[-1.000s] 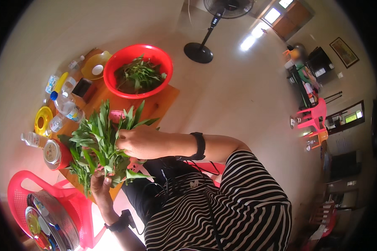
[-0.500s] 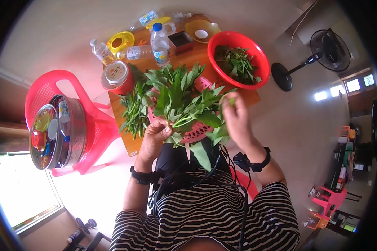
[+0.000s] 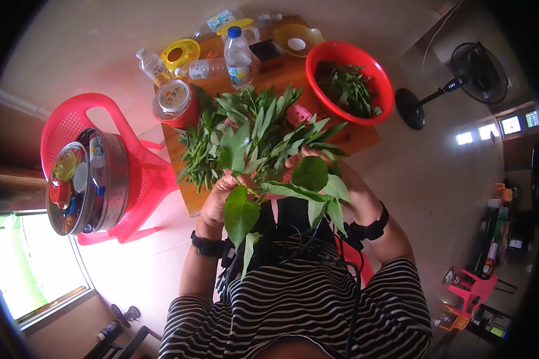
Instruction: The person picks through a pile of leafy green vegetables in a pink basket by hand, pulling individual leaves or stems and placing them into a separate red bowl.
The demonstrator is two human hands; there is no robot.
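Note:
Leafy green stems (image 3: 275, 186) with broad leaves are held in front of my lap. My left hand (image 3: 217, 203) is closed on them at their left side, its fingertips partly behind a leaf. On the right, my right hand (image 3: 354, 190) reaches in among the leaves with fingers bent round the greens; leaves cover part of it. Just beyond both hands, a large heap of the same greens (image 3: 260, 119) lies over a pink openwork basket (image 3: 298, 115), mostly hidden. A red basin (image 3: 384, 90) at the far right of the wooden table holds more picked leaves.
On the wooden table (image 3: 188, 200) stand a blue-capped bottle (image 3: 238, 60), a red tub with a pale lid (image 3: 175, 100), a yellow ring-shaped lid (image 3: 179, 54) and a dark square box (image 3: 267, 55). A pink chair (image 3: 139, 167) bears metal pots; a black fan (image 3: 443, 87) stands right.
My right hand has come down and inward from beside the heap to the greens. The held stems now hang nearer me, with large leaves in front of both hands. The view has shifted slightly.

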